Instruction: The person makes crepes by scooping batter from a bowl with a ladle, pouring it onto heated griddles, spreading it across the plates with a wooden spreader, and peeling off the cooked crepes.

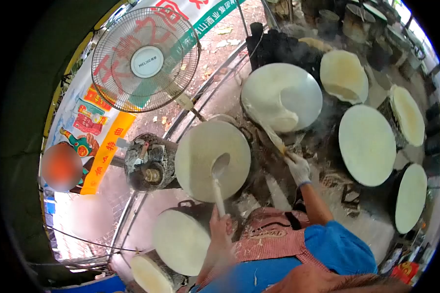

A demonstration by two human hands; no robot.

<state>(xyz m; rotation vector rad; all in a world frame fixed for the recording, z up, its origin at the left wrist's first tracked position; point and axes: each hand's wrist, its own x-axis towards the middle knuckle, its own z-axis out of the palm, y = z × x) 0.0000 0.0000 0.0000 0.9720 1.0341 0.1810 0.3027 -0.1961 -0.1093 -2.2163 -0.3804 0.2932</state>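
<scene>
Across the upper left, behind everything nearby, spreads a printed banner [105, 154] with red lettering and an orange strip. At the lower edge, the wearer's bright blue shirt [340, 246] shows beneath a red checked apron [274, 244]. A wire-caged electric fan [147, 62] stands before the banner.

Right of the fan sits a round griddle [303, 100], pale batter [264, 83] covering its left and upper part, with a tongue along the lower edge; a grey oval on the right is bare. Below the fan is a broad pot [248, 163] of pale liquid. Around these lie griddles under pale rounds: one upright oval [367, 145] to the right, another pale round [181, 241] at lower left, and a thin flatbread [343, 73] with a loose, folded lower edge beyond the griddle.

Smaller still, a long-handled ladle [219, 183] dips its bowl into the pot, and a scraper-like stick [275, 139] reaches over the griddle's near rim; whether its tip touches the batter cannot be told.

The bare left hand [222, 224] is closed round the ladle's handle. The right hand [298, 168], in a pale glove, grips the stick's yellowish end, fingers narrow.
</scene>
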